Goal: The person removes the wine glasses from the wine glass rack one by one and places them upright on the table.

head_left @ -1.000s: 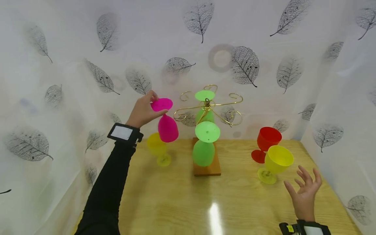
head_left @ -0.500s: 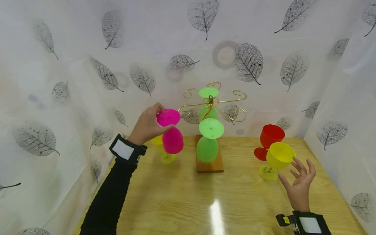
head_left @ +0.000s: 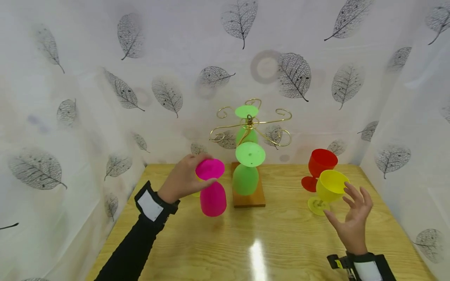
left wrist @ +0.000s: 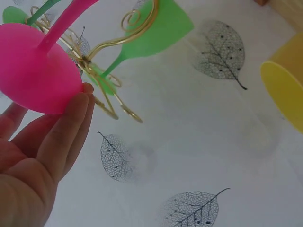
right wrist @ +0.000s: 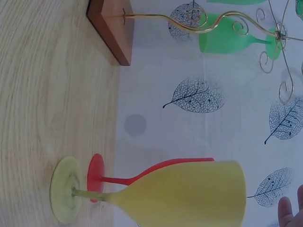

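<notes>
My left hand [head_left: 186, 180] grips a pink goblet [head_left: 213, 200] by its round foot, bowl downward, left of the gold wire rack [head_left: 250, 123]. In the left wrist view the fingers touch the edge of the pink foot [left wrist: 40, 71]. Two green goblets [head_left: 245, 180] hang upside down on the rack, one in front and one behind. At the right, my right hand [head_left: 353, 220] is spread with nothing in it, beside an upright yellow goblet [head_left: 331, 186]. Its fingertips [right wrist: 285, 210] appear apart from the goblet's rim in the right wrist view.
An upright red goblet [head_left: 321, 163] stands just behind the yellow one. Another yellow goblet [left wrist: 286, 78] is mostly hidden behind my left hand in the head view. The rack's wooden base [head_left: 249, 200] rests on the table [head_left: 295, 242], before a leaf-patterned curtain [head_left: 183, 47].
My left hand has lowered the pink goblet and shifted it slightly right, now covering most of the left yellow goblet. My right hand has moved left, closer to the right yellow goblet.
</notes>
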The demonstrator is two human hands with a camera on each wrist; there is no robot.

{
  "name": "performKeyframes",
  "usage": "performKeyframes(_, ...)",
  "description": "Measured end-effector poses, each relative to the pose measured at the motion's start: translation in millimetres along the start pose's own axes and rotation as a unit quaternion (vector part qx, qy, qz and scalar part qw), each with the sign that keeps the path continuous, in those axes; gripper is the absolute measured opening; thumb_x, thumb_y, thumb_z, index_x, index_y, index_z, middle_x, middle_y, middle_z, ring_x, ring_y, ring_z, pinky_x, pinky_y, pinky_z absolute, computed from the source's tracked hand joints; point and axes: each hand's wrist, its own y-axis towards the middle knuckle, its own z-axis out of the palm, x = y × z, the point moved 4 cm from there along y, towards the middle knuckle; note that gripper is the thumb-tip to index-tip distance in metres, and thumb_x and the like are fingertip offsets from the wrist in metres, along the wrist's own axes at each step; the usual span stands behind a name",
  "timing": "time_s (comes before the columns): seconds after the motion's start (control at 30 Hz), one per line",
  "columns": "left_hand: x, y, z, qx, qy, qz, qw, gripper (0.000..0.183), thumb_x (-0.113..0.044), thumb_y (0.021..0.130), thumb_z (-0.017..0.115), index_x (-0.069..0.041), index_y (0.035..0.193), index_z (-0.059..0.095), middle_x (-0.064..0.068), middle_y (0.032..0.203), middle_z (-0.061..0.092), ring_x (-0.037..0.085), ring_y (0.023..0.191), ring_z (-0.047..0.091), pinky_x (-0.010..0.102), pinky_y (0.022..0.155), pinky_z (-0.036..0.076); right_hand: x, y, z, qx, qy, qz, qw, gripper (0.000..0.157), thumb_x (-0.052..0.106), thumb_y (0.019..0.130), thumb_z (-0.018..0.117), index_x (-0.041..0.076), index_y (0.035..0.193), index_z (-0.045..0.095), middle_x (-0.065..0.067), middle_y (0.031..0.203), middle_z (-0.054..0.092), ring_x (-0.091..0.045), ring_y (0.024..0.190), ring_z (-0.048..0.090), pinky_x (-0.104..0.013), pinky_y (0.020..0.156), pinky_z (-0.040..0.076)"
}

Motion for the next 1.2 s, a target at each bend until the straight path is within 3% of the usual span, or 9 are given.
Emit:
performKeyframes(0.17, 4.6, -3.5, 13.8, 0.038, 0.008, -0.004, 0.9992, 0.04, -0.027, 0.08, 0.07, -0.014, 0.118, 0.065, 0.001, 0.097, 0.068, 0.016, 0.084, 0.057, 0.025, 0.068, 0.051, 0, 1, 7.1, 0.008, 0.043, -0.004, 0.999, 0.095, -0.023, 0.068, 0.065, 0.001, 0.143, 0.012, -0.012, 0.145, 0.036, -0.018, 0.127, 0.033, -0.024, 0.101, 0.028)
performKeyframes(0.23, 6.5, -4.0, 19.2, 0.057, 0.007, -0.01, 0.9983, 0.033, -0.026, 0.085, 0.063, -0.015, 0.117, 0.067, -0.002, 0.085, 0.066, 0.012, 0.076, 0.053, 0.024, 0.064, 0.047, 0, 0, 9.0, 0.01, 0.037, -0.002, 0.999, 0.095, -0.023, 0.068, 0.065, 0.001, 0.143, 0.012, -0.011, 0.145, 0.036, -0.018, 0.127, 0.033, -0.023, 0.101, 0.029)
performKeyframes(0.4, 12.3, -5.3, 33.1, 0.112, -0.035, -0.057, 0.9914, 0.034, -0.028, 0.099, 0.045, -0.006, 0.089, 0.068, -0.003, 0.06, 0.043, 0.009, 0.056, 0.037, 0.021, 0.054, 0.035, 1, 0, 11.5, 0.014, 0.027, -0.001, 1.0, 0.095, -0.02, 0.069, 0.066, 0.001, 0.143, 0.012, -0.011, 0.145, 0.037, -0.017, 0.127, 0.034, -0.021, 0.102, 0.03)
performKeyframes(0.5, 16.7, -6.9, 41.9, 0.144, -0.078, -0.084, 0.9829, 0.042, -0.03, 0.102, 0.037, -0.006, 0.077, 0.061, -0.001, 0.061, 0.05, 0.007, 0.057, 0.043, 0.021, 0.057, 0.041, 2, 0, 13.1, 0.018, 0.042, -0.006, 0.999, 0.095, -0.018, 0.07, 0.068, 0.001, 0.143, 0.011, -0.011, 0.145, 0.037, -0.018, 0.128, 0.033, -0.023, 0.102, 0.029)
performKeyframes(0.67, 18.0, -8.7, 53.9, 0.189, -0.164, -0.106, 0.9625, 0.047, -0.033, 0.103, 0.032, -0.004, 0.088, 0.066, 0.006, 0.074, 0.067, 0.014, 0.068, 0.062, 0.023, 0.067, 0.053, 2, 0, 19.6, 0.042, 0.045, -0.016, 0.998, 0.096, -0.015, 0.069, 0.071, -0.001, 0.143, 0.011, -0.012, 0.146, 0.036, -0.019, 0.129, 0.033, -0.023, 0.103, 0.028)
performKeyframes(0.8, 16.9, -9.7, 64.2, 0.207, -0.213, -0.101, 0.9494, 0.045, -0.034, 0.102, 0.034, -0.004, 0.097, 0.067, 0.007, 0.077, 0.071, 0.014, 0.068, 0.067, 0.024, 0.064, 0.057, 9, -1, 34.9, 0.091, 0.005, -0.042, 0.995, 0.094, 0.008, 0.076, 0.077, -0.007, 0.141, 0.01, -0.011, 0.146, 0.036, -0.016, 0.131, 0.034, -0.023, 0.104, 0.027)
performKeyframes(0.9, 16.2, -10.4, 72.1, 0.212, -0.226, -0.102, 0.9453, 0.041, -0.034, 0.101, 0.036, -0.005, 0.102, 0.066, 0.005, 0.076, 0.07, 0.011, 0.065, 0.065, 0.025, 0.06, 0.057, 27, 0, 56.9, 0.142, -0.027, -0.071, 0.987, 0.095, 0.031, 0.079, 0.074, -0.014, 0.137, 0.013, -0.015, 0.143, 0.039, -0.013, 0.132, 0.035, -0.023, 0.104, 0.027)
performKeyframes(1.0, 13.8, -11.9, 79.3, 0.211, -0.243, -0.103, 0.9413, 0.039, -0.032, 0.102, 0.037, -0.004, 0.106, 0.064, 0.005, 0.074, 0.068, 0.009, 0.06, 0.063, 0.025, 0.057, 0.056, 33, -5, 79.4, 0.195, -0.019, -0.084, 0.977, 0.099, 0.039, 0.076, 0.075, -0.014, 0.136, 0.017, -0.017, 0.142, 0.04, -0.012, 0.133, 0.034, -0.022, 0.105, 0.027)
performKeyframes(1.2, 7.8, -17.4, 100.2, 0.218, -0.279, -0.106, 0.9293, 0.038, -0.028, 0.102, 0.036, -0.001, 0.103, 0.063, 0.008, 0.068, 0.065, 0.006, 0.054, 0.059, 0.023, 0.055, 0.054, 41, -14, 122.8, 0.266, 0.148, -0.081, 0.949, 0.111, 0.028, 0.069, 0.082, -0.004, 0.144, 0.007, -0.015, 0.151, 0.032, -0.019, 0.14, 0.029, -0.022, 0.113, 0.025)
